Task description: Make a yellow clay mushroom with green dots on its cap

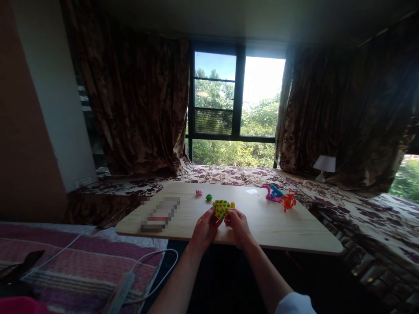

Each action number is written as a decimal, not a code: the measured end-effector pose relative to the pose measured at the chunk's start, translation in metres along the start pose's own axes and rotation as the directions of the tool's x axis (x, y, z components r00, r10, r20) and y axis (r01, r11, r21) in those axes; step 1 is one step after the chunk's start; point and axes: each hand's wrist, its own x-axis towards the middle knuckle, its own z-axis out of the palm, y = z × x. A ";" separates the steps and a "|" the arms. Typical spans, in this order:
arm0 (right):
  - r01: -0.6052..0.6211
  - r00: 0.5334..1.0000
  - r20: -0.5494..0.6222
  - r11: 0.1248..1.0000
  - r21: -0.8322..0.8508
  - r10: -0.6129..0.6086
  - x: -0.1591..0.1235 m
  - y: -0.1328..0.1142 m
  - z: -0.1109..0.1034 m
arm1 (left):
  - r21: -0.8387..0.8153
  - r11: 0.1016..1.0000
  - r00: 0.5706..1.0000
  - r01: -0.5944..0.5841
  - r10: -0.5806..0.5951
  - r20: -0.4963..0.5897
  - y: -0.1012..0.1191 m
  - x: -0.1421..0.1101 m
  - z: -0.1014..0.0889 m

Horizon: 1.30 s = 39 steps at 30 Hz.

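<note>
My left hand (207, 226) is closed around the lower left of a rounded yellow toy with green bumps (221, 209), held up over the table's front half. At its right side my right hand (237, 222) has its fingers pinched together against the toy. A small yellow knob (232, 204) shows just above those fingers; whether it belongs to the toy or is separate, I cannot tell. Past the hands, a small green toy (208, 198) and a small pink toy (198, 192) rest on the pale wooden table (262, 226).
On the table's right lie an orange branching toy (289, 200), a blue toy (276, 191) and a magenta curved piece (266, 192). A blurred flat object (161, 213) lies at left. A power strip (121, 292) with a white cable is at lower left; a lamp (324, 165) stands behind right.
</note>
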 end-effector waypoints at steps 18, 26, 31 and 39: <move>-0.013 1.000 -0.028 0.999 0.035 0.014 0.001 0.000 0.000 | 0.078 0.995 0.998 -0.057 0.059 -0.031 -0.001 0.001 -0.004; -0.001 0.999 -0.041 1.000 0.030 0.002 0.001 0.000 0.000 | 0.105 0.991 0.991 -0.081 0.092 -0.102 -0.004 0.006 -0.007; -0.012 0.999 -0.039 0.999 0.048 0.014 0.002 0.000 -0.001 | 0.102 0.992 0.994 -0.076 0.084 -0.073 -0.001 0.002 -0.002; -0.018 1.000 -0.011 0.998 0.060 0.019 0.001 0.000 -0.002 | 0.094 0.994 0.998 -0.052 0.055 -0.027 0.001 0.001 0.000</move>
